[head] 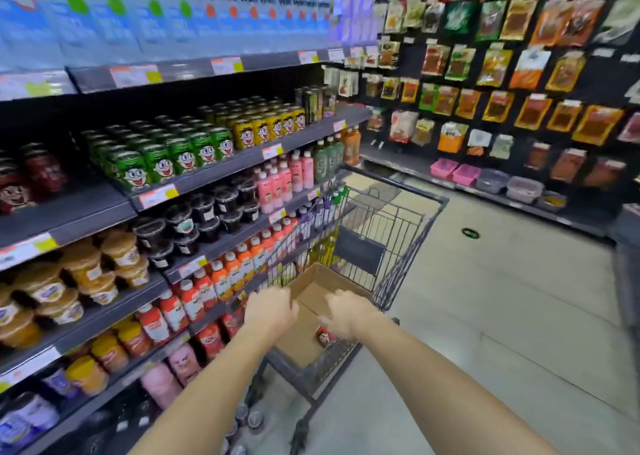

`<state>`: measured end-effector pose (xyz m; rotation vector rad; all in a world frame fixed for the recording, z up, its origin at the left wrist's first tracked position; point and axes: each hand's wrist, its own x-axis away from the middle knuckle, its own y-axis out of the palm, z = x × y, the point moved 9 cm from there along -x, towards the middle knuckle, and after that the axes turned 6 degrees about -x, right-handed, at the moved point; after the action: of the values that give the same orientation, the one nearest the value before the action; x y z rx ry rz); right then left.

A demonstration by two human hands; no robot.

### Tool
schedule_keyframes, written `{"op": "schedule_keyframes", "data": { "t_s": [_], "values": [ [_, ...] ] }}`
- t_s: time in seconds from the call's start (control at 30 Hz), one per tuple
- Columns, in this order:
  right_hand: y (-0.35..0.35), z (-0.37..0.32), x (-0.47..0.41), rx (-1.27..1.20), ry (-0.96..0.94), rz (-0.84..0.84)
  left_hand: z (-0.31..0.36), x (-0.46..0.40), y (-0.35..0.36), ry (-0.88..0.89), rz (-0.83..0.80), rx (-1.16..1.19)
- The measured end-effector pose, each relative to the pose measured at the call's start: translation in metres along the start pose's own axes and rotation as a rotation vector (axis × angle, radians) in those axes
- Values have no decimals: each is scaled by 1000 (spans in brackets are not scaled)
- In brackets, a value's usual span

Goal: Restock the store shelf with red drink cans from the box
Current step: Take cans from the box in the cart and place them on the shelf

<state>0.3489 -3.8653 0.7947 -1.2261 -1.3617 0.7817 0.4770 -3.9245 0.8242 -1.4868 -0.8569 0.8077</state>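
A red can (325,337) is lying in the box (304,330), which is sitting in the cart (381,246) at your 12 o'clock. Your right hand (346,312) is curling over the can, seemingly gripping it. Your left hand (270,310) is hovering above the box, fingers loosely bent, holding nothing. The shelf (79,212) is running along your 9 o'clock.

Head view, down over cart (398,212)

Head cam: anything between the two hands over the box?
Nothing solid. Between the left hand and the right hand, the head view shows only the bare floor of the cardboard box; the red can sits under the right hand.
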Motion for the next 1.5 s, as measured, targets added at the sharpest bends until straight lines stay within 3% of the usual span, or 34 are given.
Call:
{"op": "schedule_keyframes", "data": {
  "t_s": [0.27, 0.53, 0.97, 1.2, 1.5],
  "values": [
    [10, 125, -15, -135, 81, 11, 125, -44, 25, 108, -145, -116],
    [19, 205, -35, -187, 109, -88, 165, -92, 51, 40, -254, -137],
    [17, 229, -167, -243, -32, -146, 184, -218, 151, -21, -473, -79],
    [51, 228, -269, -73, -109, -314, 153, -281, 207, -190, -615, 121],
    [155, 223, -337, -9, -145, -656, 131, -264, 292, -273, -800, 182]
  ]
}}
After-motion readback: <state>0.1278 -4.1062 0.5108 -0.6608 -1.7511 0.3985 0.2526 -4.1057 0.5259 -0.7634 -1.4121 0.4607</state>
